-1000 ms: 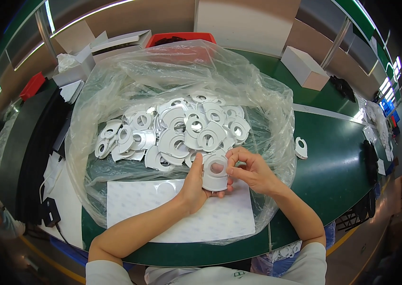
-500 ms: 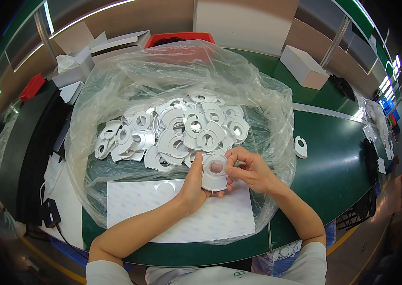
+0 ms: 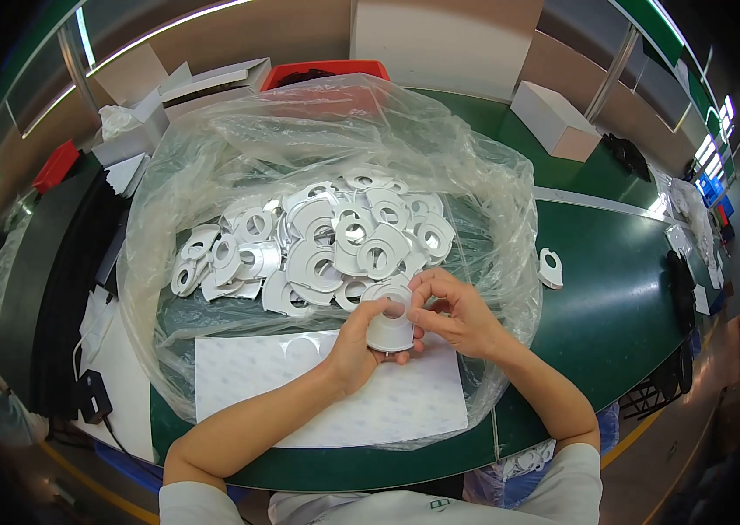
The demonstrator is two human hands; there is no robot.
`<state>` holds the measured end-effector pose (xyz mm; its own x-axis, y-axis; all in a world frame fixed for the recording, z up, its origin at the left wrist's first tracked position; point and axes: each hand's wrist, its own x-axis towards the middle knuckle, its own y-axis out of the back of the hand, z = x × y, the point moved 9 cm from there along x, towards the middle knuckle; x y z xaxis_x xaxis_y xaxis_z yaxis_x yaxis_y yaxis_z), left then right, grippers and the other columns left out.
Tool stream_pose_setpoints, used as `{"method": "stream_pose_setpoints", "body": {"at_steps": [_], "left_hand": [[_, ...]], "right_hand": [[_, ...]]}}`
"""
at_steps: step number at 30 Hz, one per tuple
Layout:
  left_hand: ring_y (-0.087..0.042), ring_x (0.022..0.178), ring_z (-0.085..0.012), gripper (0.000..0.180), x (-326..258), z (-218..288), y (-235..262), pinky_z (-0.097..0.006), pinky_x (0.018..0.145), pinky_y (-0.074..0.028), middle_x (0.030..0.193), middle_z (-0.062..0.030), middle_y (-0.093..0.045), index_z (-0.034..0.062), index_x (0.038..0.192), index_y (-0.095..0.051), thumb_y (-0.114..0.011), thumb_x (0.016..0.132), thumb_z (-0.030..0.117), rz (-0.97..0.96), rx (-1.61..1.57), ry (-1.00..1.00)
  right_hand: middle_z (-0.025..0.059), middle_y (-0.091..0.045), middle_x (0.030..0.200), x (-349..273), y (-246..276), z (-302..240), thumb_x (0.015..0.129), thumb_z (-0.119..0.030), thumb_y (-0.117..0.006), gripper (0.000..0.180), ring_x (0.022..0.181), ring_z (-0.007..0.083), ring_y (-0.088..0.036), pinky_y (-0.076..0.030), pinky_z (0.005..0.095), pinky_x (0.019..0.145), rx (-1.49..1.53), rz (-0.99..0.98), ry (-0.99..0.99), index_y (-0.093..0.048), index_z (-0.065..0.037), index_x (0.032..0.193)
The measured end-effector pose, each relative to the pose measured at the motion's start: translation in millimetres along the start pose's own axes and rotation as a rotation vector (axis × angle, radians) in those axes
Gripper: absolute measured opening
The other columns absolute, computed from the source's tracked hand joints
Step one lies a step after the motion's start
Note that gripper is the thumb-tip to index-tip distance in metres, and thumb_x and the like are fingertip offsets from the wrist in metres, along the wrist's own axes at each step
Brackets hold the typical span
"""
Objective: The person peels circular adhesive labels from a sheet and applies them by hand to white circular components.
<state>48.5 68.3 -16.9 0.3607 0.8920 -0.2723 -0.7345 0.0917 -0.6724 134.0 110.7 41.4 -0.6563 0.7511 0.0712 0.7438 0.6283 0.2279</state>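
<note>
So both hands are busy with one glossy white plastic plate, rounded with a big round hole (image 3: pixel 392 336); it's held up over the far edge of a white rectangular sheet with faint bluish print (image 3: pixel 387 402), with the heap of similar white holed plates (image 3: pixel 313 273) just beyond it; its long axis looks to run roughly away from the person, hole towards the far end. The left hand (image 3: pixel 354 345) is closed around it from the left and underneath, thumb over the face by the hole, a few fingertips poking out below; the right hand (image 3: pixel 459 318) is at the right edge, thumb and index nearly together, and I can't tell if they're pinching the rim or something thin on it; so the plate sits between them, left hand carrying it, right fingertips right at the side. Versus half a second ago, the left thumb has gone from standing along the left edge to bending in over the face; right hand looks about the same, and the whole view has slid a touch.
</note>
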Motion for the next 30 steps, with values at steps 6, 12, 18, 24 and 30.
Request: {"method": "stream_pose_setpoints", "body": {"at_steps": [6,12,18,24,30], "left_hand": [[-0.063,0.076,-0.0215,0.02,3,0,3,-0.03,0.057,-0.047,0.087,-0.0135,-0.059,0.0032,0.104,-0.049,-0.041,0.091,0.016,-0.002,0.067,-0.023],[-0.062,0.077,-0.0215,0.02,2,-1,2,-0.029,0.056,-0.046,0.088,-0.0138,-0.059,0.0031,0.104,-0.049,-0.038,0.09,0.014,-0.026,0.051,-0.03],[-0.062,0.078,-0.0206,0.024,0,1,0,-0.028,0.056,-0.045,0.091,-0.0133,-0.059,0.0044,0.112,-0.045,-0.039,0.091,0.015,-0.036,0.06,-0.053],[-0.061,0.083,-0.0189,0.035,-2,-2,-1,-0.028,0.059,-0.045,0.097,-0.0131,-0.058,0.011,0.127,-0.033,-0.041,0.096,0.022,-0.051,0.12,-0.072],[-0.06,0.083,-0.0194,0.034,-6,2,-8,-0.03,0.062,-0.045,0.097,-0.0123,-0.059,0.0089,0.125,-0.038,-0.043,0.094,0.021,-0.05,0.156,-0.099]], "right_hand": [[0.0095,-0.047,0.108,1,-1,-1,0.089,-0.009,-0.062,0.01,0.063,0.0109,-0.062,-0.051,0.0211,0.062,0.009,-0.006,0.008,-0.058,0.0,0.086],[0.009,-0.049,0.108,0,0,1,0.088,-0.012,-0.063,0.011,0.074,0.0111,-0.06,-0.049,0.0224,0.065,-0.052,0.01,0.006,-0.06,-0.002,0.086],[0.0057,-0.054,0.103,0,4,-8,0.087,-0.012,-0.064,0.01,0.081,0.0108,-0.058,-0.048,0.0223,0.068,-0.244,0.078,0.116,-0.061,-0.003,0.087],[0.0022,-0.061,0.095,3,26,5,0.084,-0.013,-0.068,0.019,0.081,0.0078,-0.056,-0.046,0.0221,0.067,0.205,0.264,0.032,-0.066,-0.001,0.098],[0.0037,-0.067,0.081,-2,20,14,0.084,-0.013,-0.066,0.023,0.07,0.0046,-0.056,-0.046,0.0214,0.063,-0.003,0.221,-0.129,-0.068,0.001,0.103]]}}
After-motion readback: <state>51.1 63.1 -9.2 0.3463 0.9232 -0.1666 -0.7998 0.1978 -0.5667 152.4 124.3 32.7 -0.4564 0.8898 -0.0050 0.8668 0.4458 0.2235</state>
